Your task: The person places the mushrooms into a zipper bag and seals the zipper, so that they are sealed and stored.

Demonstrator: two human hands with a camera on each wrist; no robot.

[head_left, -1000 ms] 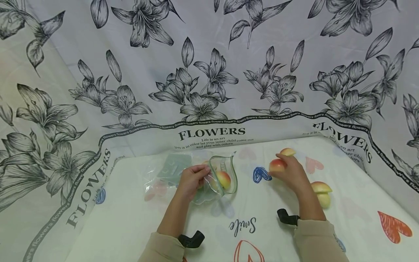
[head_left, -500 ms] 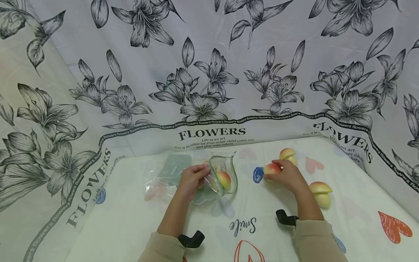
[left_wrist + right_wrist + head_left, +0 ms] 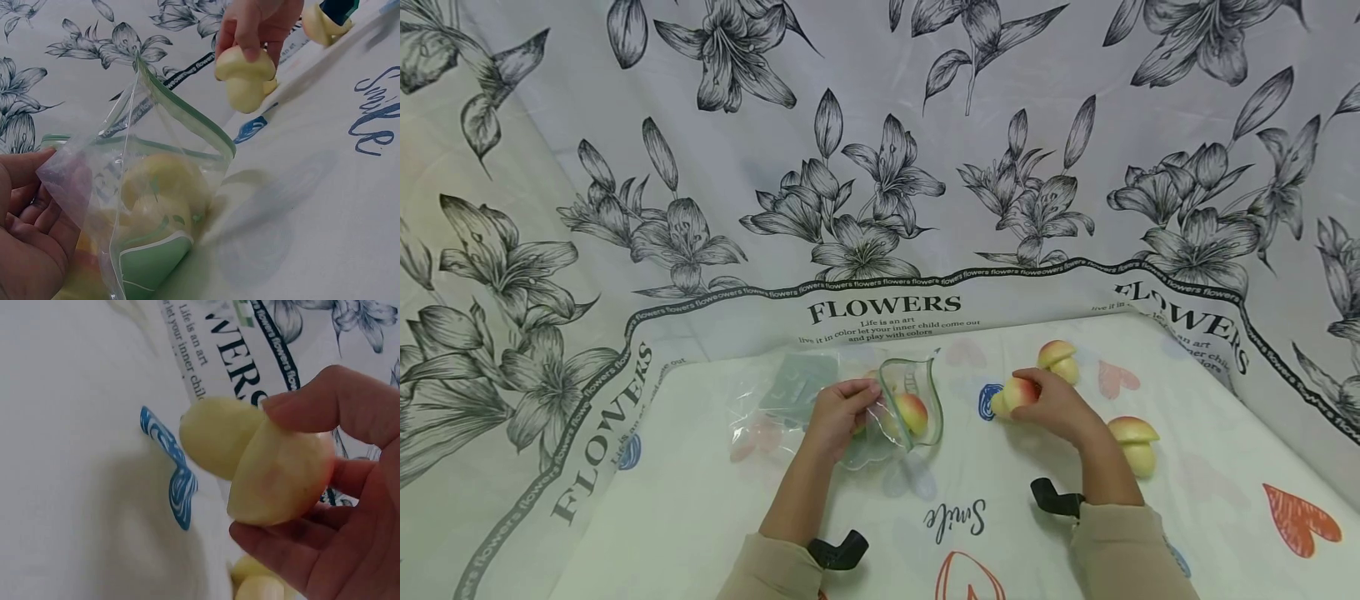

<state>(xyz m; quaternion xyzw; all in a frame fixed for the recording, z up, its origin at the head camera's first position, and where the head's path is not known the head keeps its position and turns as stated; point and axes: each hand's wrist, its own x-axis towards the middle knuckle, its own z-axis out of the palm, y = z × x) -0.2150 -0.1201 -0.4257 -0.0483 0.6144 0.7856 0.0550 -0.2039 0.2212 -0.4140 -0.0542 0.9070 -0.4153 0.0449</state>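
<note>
My left hand pinches the edge of a clear zip bag with a green seal, and the bag's mouth gapes toward the right. Through the plastic shows a toy mushroom with a red-and-yellow cap, and more yellow shapes lie deeper inside. To the right of the bag, my right hand grips another toy mushroom by its cap, thumb on one side and fingers on the other. Its pale stem points left, toward the bag, above a blue heart print.
Two more toy mushrooms lie on the white cloth: one behind my right hand, one beside my right forearm. A pale green folded piece shows through the clear plastic at left. A flower-printed curtain stands behind.
My right hand has moved left and slightly down with the mushroom, turning it so the stem now shows. The mushroom behind is uncovered. My left hand and the bag have stayed put.
</note>
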